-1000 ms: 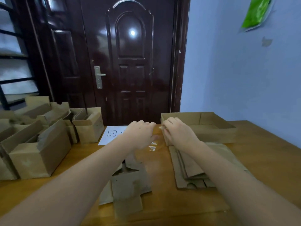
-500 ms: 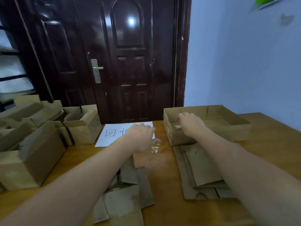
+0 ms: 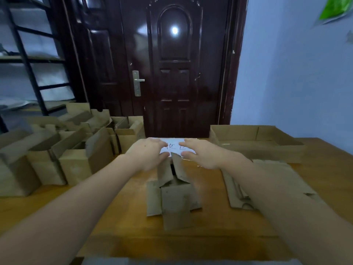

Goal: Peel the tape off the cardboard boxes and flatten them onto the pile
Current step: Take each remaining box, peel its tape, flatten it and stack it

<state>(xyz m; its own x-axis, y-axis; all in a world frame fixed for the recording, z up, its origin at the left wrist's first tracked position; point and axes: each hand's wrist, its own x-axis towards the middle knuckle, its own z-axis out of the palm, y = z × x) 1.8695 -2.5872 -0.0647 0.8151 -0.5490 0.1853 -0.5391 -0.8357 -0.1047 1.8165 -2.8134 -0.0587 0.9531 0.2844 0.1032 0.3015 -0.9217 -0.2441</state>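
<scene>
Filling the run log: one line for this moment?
left hand: open | right hand: open | both above half-flattened box | pile: right

A half-flattened brown box (image 3: pixel 172 190) lies on the table before me, its far flaps tilted up. Upright open boxes (image 3: pixel 76 150) crowd my left. The flattened pile (image 3: pixel 267 180) lies at my right.

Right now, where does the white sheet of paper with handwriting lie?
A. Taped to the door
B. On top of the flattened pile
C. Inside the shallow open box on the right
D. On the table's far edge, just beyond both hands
D: the white sheet of paper lies flat on the table before the door, showing between the left hand and right hand, apart from the shallow open box.
</scene>
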